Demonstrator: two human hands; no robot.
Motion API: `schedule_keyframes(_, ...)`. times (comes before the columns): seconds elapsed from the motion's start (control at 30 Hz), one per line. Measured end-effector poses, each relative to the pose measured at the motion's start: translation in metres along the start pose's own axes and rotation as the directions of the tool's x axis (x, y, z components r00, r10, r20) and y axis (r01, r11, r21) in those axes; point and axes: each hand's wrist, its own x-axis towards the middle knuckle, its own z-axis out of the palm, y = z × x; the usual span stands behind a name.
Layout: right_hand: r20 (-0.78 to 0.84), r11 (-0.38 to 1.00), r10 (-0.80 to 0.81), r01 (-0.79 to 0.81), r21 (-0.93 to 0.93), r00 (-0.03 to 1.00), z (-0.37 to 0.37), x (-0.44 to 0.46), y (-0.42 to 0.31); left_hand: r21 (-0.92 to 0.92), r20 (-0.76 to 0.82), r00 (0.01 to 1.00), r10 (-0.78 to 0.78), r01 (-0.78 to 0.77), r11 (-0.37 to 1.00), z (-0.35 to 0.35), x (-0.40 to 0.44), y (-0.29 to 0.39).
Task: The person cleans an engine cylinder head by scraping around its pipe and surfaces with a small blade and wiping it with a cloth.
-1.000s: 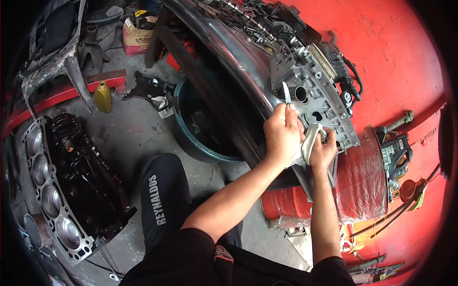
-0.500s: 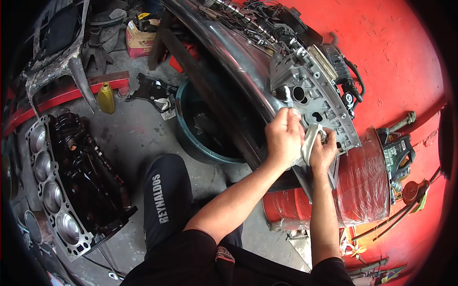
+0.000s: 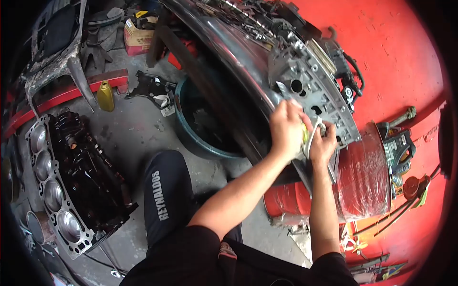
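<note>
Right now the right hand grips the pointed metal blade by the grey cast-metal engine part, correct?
No, wrong hand: the head view shows the left hand gripping the pointed metal blade by the grey cast-metal engine part.

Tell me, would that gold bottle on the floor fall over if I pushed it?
The gold bottle might tip if pushed up high, since it stands upright and is taller than it is wide. It looks like plastic, so it's probably light if nearly empty, but I can't see how full it is. Its smooth sides could be a bit slippery.
</note>
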Motion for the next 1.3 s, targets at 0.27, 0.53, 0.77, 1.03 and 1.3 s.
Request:
schedule_keyframes(0.27,-0.038,0.996,-0.021,0.024,0.086,0.999,0.003,0.000,0.006,0.193,-0.132,0.983,0.130,-0.103,0.976,0.014,-0.003,-0.010)
schedule_keyframes(0.53,-0.011,0.999,0.043,-0.042,0.027,0.999,0.001,0.001,-0.001,0.321,-0.132,0.971,0.200,-0.149,0.935,0.011,0.002,-0.017)
schedule_keyframes(0.77,0.071,0.841,0.122,-0.141,0.522,0.990,-0.008,0.020,-0.005,0.249,0.081,0.957,0.279,-0.291,0.924,-0.015,-0.013,-0.005)
schedule_keyframes(1.03,0.195,0.895,-0.439,0.445,0.012,0.877,0.000,0.032,-0.150,0.362,-0.168,0.971,0.170,-0.100,0.927,-0.122,-0.036,0.028)
schedule_keyframes(1.3,0.229,0.819,-0.561,0.573,0.017,0.795,0.004,0.020,-0.141,0.366,-0.243,0.966,0.086,0.009,0.931,-0.150,-0.031,0.046)
